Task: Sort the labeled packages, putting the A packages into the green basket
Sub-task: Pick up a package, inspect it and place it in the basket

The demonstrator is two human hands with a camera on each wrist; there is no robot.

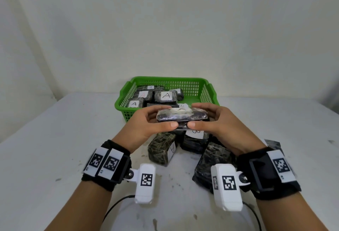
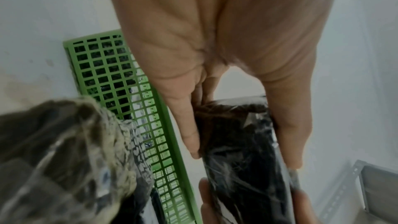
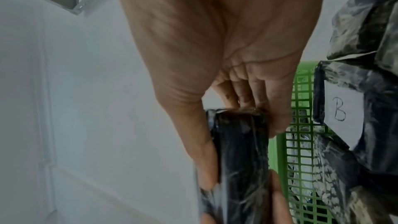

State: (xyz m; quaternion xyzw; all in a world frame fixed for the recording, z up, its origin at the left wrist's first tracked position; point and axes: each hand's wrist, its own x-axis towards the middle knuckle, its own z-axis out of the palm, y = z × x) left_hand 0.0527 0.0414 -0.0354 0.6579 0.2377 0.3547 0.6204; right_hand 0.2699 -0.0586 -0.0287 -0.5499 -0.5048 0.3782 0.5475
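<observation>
Both hands hold one dark plastic-wrapped package [image 1: 181, 115] with a white A label, lifted in front of the green basket [image 1: 205, 91]. My left hand [image 1: 156, 120] grips its left end, thumb on the near side and fingers on the far side. My right hand [image 1: 207, 119] grips the right end the same way. The held package [image 2: 243, 142] fills the left wrist view between thumb and fingers, and the same package [image 3: 241, 151] shows in the right wrist view. Several A packages [image 1: 166, 96] lie in the basket.
Below the hands on the white table [image 1: 55, 139] lies a pile of wrapped packages: one marked A [image 1: 163, 148], one marked B [image 1: 196, 137], [image 3: 339, 113], and a large dark one [image 1: 211, 164]. A black cable [image 1: 117, 205] runs along the near edge.
</observation>
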